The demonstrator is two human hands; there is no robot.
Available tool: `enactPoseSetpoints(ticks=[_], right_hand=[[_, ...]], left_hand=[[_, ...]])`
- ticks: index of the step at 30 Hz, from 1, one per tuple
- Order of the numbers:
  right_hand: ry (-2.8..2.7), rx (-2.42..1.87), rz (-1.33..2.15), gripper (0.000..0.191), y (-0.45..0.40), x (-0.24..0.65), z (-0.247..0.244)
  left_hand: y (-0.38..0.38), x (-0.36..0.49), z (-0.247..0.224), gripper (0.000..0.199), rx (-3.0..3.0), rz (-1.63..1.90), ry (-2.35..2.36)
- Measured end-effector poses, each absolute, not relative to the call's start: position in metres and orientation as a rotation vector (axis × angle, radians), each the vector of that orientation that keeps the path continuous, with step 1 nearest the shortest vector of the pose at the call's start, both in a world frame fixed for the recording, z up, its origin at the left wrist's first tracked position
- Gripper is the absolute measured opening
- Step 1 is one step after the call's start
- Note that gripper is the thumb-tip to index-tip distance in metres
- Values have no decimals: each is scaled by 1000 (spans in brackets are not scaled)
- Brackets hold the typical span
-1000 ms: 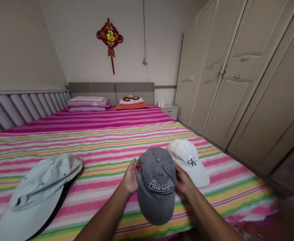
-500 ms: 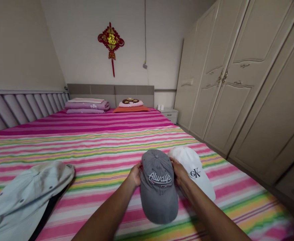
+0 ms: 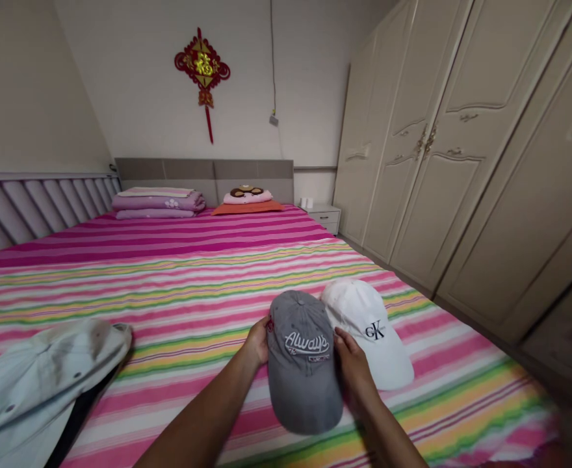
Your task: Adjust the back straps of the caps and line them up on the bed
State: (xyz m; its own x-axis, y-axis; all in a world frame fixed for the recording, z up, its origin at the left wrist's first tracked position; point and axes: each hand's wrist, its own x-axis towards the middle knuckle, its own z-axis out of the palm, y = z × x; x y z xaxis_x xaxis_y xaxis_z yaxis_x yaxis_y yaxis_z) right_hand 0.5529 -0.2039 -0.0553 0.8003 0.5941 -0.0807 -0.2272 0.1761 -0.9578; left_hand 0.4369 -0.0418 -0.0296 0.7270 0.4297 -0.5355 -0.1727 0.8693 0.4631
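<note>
A grey cap (image 3: 305, 364) with "Always" in white letters lies on the striped bed, its brim toward me. My left hand (image 3: 258, 341) grips the cap's left edge, fingers partly hidden behind it. On the other side, my right hand (image 3: 351, 357) has its fingers closed at the cap's right edge, near the brim. Just right of the grey cap, and partly behind my right hand, sits a white cap (image 3: 381, 351) with black "CK" letters. A pale, stained cap (image 3: 47, 377) rests at the lower left, away from both hands.
Folded purple bedding (image 3: 159, 203) and a pink pillow on an orange cloth (image 3: 249, 207) lie by the headboard (image 3: 183, 170). A padded rail (image 3: 37, 208) runs along the left. Right of the bed stand a small nightstand (image 3: 327, 218) and a tall wardrobe (image 3: 442, 195).
My right hand has moved down the grey cap's right edge, from near its crown toward the brim. The whole view has shifted slightly, while the caps keep about the same places on the bed.
</note>
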Motion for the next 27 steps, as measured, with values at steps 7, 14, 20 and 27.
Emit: enactPoseSetpoints(ticks=[7,14,20,27], right_hand=[[-416,-1601,387,29,-251,538,-55],[-645,-1988,499,36,-268,513,-65],[-567,-1923,679,40,-271,508,-69],[-264,-1551,914,34,-271,495,-70]], left_hand=[[-55,425,-23,22,478,497,751],[-78,421,-23,20,472,534,818],[-71,422,-24,20,441,477,810],[-57,430,-24,22,400,453,759]])
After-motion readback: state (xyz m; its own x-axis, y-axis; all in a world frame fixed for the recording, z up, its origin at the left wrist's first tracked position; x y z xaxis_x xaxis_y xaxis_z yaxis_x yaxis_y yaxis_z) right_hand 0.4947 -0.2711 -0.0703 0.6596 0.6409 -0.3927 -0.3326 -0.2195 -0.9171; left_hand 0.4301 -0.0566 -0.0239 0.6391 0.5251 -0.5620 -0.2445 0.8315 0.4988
